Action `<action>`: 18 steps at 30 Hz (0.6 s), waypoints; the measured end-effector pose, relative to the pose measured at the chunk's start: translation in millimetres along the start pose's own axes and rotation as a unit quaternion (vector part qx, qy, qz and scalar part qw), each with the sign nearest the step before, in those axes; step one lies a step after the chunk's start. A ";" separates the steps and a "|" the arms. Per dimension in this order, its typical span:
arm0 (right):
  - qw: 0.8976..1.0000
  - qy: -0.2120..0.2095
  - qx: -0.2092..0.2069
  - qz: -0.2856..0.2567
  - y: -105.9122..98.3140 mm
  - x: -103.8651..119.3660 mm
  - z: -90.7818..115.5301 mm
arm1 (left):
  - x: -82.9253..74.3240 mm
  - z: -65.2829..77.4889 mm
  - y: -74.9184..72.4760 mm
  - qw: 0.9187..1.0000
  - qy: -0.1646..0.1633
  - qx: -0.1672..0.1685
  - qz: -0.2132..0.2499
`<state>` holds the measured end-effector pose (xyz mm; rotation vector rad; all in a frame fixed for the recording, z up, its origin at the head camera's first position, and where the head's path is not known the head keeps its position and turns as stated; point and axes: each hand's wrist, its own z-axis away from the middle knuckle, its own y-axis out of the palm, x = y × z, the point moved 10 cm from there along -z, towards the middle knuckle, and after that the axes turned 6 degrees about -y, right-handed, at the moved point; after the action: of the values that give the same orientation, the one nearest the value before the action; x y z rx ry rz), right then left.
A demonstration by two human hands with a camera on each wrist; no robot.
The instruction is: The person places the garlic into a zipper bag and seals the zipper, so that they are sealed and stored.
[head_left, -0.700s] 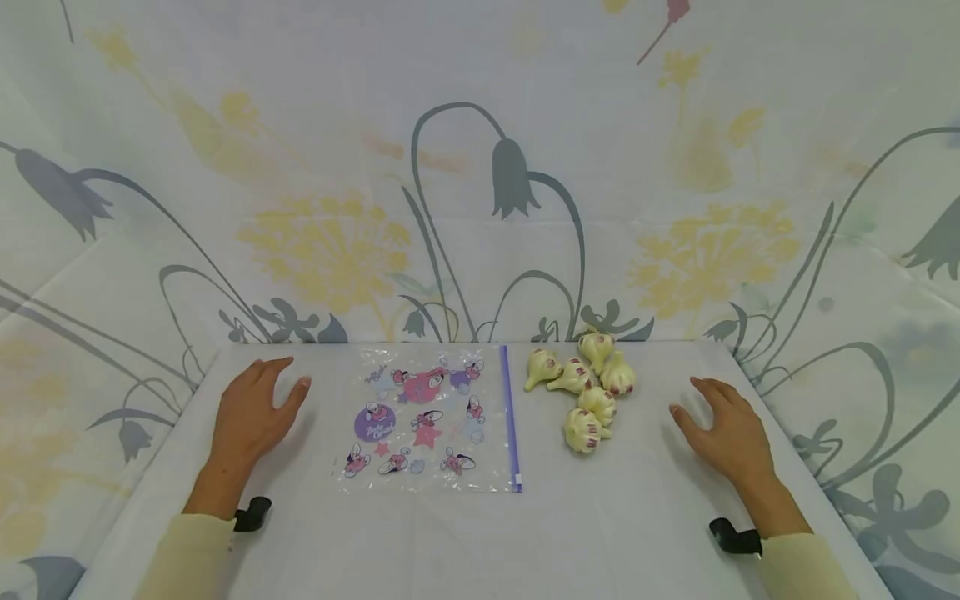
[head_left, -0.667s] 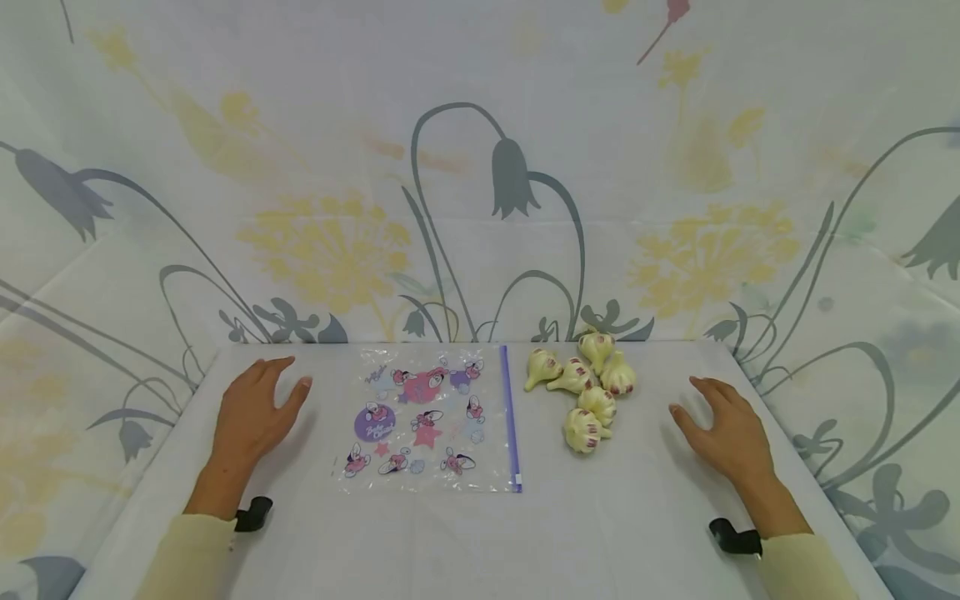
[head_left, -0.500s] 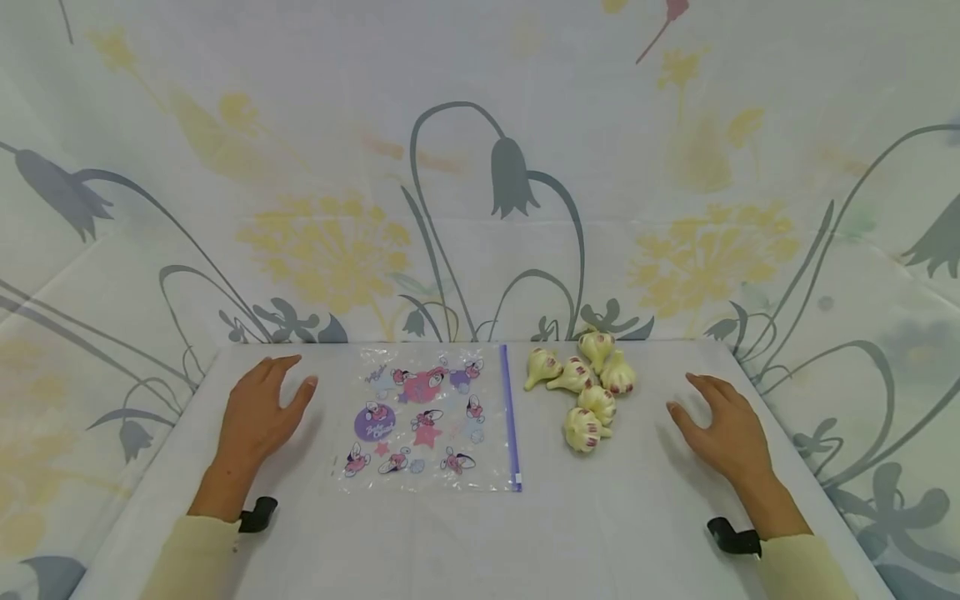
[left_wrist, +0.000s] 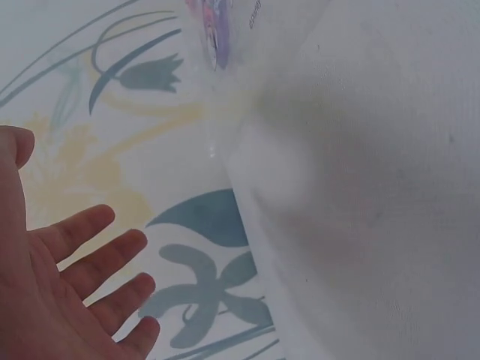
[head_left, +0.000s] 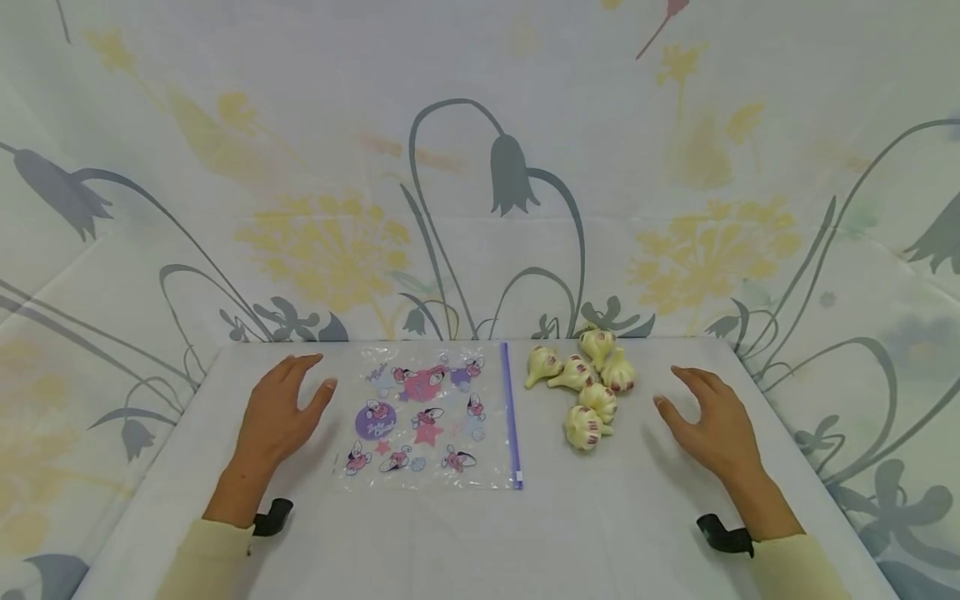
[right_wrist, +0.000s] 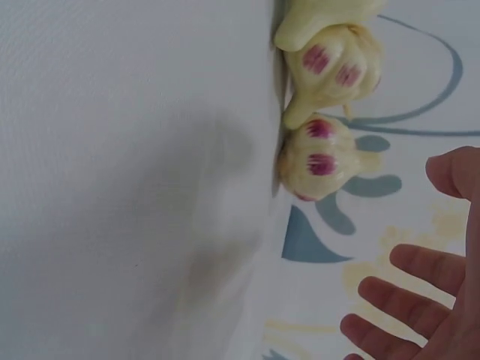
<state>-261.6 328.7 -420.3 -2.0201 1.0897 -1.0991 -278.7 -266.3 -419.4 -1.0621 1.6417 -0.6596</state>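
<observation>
My left hand (head_left: 279, 412) hovers just left of a clear zip bag (head_left: 450, 446), its fingers loosely spread and holding nothing. Pink and purple cartoon prints cover the bag, which lies flat with its purple slider strip (head_left: 512, 417) on the right side. Beyond that strip, several garlic bulbs (head_left: 583, 427) with purple marks sit in a cluster. To the right of the garlic is my right hand (head_left: 712, 425), fingers relaxed and apart, thumb toward the bulbs. In the right wrist view, garlic (right_wrist: 322, 161) shows ahead of the bare fingers.
A white cloth covers the table (head_left: 465, 550). At its back edge rises a hanging sheet (head_left: 465, 250) printed with grey bellflowers and yellow blooms; the same fabric flanks both sides. Each wrist carries a black camera mount (head_left: 273, 517).
Both hands have moved inward, the left one rightward toward the bag and the right one slightly leftward toward the garlic. The bag and bulbs have stayed in place.
</observation>
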 end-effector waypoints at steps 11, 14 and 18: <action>1.000 -0.017 -0.010 -0.013 -0.6 23.8 -5.3 | -20.6 0.0 14.4 1.000 0.016 0.014 0.018; 1.000 -0.019 -0.010 -0.019 1.1 29.2 -4.8 | -26.8 2.5 19.6 0.999 0.028 0.018 0.025; 0.999 -0.030 -0.010 -0.027 4.4 37.9 -3.4 | -34.4 8.0 24.8 0.998 0.043 0.024 0.034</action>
<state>-253.9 293.5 -407.5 -2.0958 1.0256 -1.0512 -276.3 -223.8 -426.7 -0.9507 1.7200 -0.7051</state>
